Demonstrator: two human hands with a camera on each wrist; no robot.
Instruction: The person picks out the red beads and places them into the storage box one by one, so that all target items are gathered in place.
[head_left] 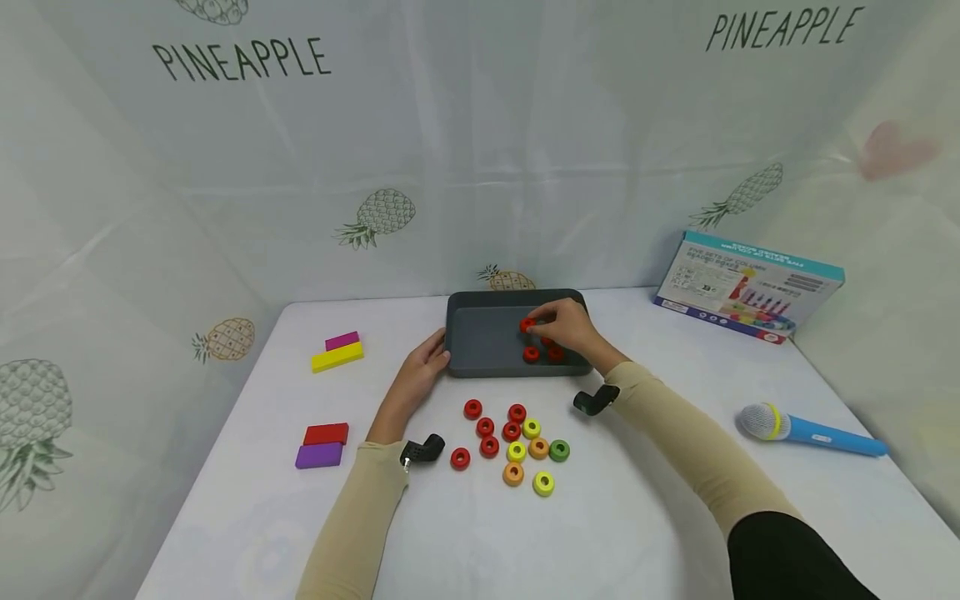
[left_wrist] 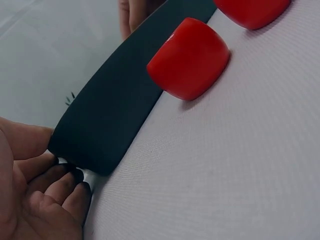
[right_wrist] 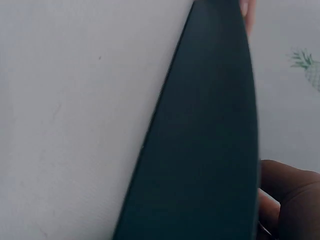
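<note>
A dark grey rectangular tray (head_left: 480, 337) lies at the back of the white table. My left hand (head_left: 418, 375) grips its left edge; in the left wrist view the thumb is at the rim and the fingers curl by the tray's corner. Over the tray's right half, my right hand (head_left: 572, 327) pinches a red ring-shaped bead (head_left: 527, 325) between thumb and fingertips. Other red beads (head_left: 531, 355) lie in the tray below that hand, partly hidden by it. In front of the tray lie loose red beads (head_left: 485, 427), with yellow beads (head_left: 543, 483), orange beads (head_left: 513, 474) and one green bead (head_left: 559, 450).
On the left lie a yellow block (head_left: 337, 357), a magenta block (head_left: 342, 341), a red block (head_left: 326, 433) and a purple block (head_left: 318, 456). A printed toy box (head_left: 746, 287) leans at the back right. A blue toy microphone (head_left: 825, 435) lies on the right.
</note>
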